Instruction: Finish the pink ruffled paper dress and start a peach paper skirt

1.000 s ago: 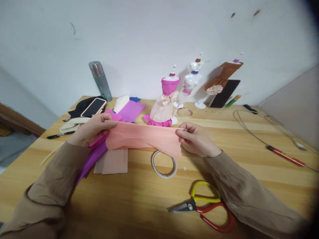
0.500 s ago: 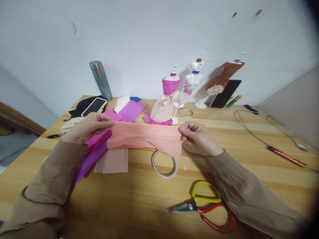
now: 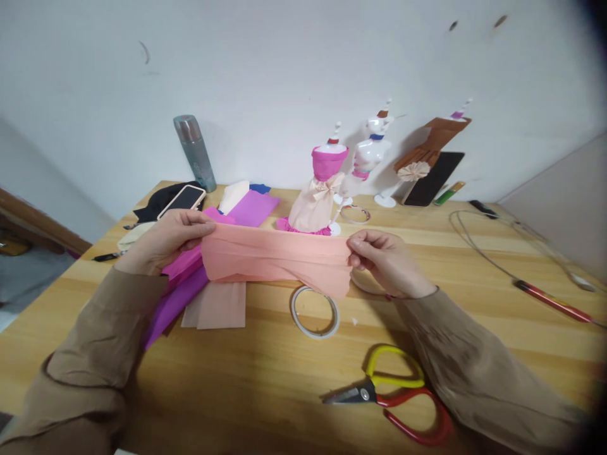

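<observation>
A strip of peach crepe paper (image 3: 275, 259) is stretched between my two hands above the wooden table (image 3: 265, 385). My left hand (image 3: 164, 240) pinches its left end, with fingers closed on the paper. My right hand (image 3: 386, 262) pinches the right end the same way. Under the strip lie magenta and purple paper sheets (image 3: 183, 287), a tan paper piece (image 3: 220, 306) and a ring of white tape (image 3: 315, 311). A small mannequin in a pink and peach paper dress (image 3: 317, 196) stands just behind the strip.
Scissors with yellow and red handles (image 3: 393, 398) lie near my right sleeve. At the back stand a grey flask (image 3: 194, 151), a phone on dark cloth (image 3: 183, 199), a white mannequin (image 3: 370, 158) and a brown paper figure (image 3: 427, 148). A wire and red-handled tool (image 3: 545, 300) lie at right.
Both hands have lifted the peach strip slightly and drawn it a little tauter; the view has shifted a bit to the left. Nothing else moved.
</observation>
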The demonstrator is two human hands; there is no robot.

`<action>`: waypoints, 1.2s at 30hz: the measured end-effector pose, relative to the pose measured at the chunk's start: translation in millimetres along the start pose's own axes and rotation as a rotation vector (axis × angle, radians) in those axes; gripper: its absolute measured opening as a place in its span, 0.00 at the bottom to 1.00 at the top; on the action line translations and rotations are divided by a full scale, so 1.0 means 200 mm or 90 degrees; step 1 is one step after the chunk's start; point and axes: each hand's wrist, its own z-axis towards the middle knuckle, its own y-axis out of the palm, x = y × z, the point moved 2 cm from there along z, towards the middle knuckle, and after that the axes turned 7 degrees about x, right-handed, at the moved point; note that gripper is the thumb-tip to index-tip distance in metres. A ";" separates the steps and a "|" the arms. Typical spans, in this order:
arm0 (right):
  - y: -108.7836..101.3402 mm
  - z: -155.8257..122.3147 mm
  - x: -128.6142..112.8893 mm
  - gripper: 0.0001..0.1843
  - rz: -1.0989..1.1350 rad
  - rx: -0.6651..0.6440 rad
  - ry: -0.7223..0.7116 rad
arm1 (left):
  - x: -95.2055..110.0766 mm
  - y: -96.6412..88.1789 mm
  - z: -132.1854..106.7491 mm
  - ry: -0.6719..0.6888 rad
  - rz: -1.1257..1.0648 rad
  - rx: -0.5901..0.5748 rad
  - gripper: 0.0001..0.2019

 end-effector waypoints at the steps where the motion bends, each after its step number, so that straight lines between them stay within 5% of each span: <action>1: 0.00 0.00 0.00 0.26 0.006 -0.002 0.003 | 0.01 0.00 -0.01 0.004 0.004 0.007 0.07; 20: -0.05 0.01 -0.03 0.20 -0.057 0.042 -0.054 | -0.01 -0.03 0.00 -0.074 0.026 -0.009 0.05; 28: -0.03 0.02 -0.01 0.23 0.021 -0.009 0.011 | -0.04 0.02 0.03 -0.062 -0.128 0.004 0.05; 36: 0.02 -0.02 0.00 0.21 0.081 -0.074 -0.010 | -0.03 0.13 -0.02 -0.002 -0.046 0.013 0.17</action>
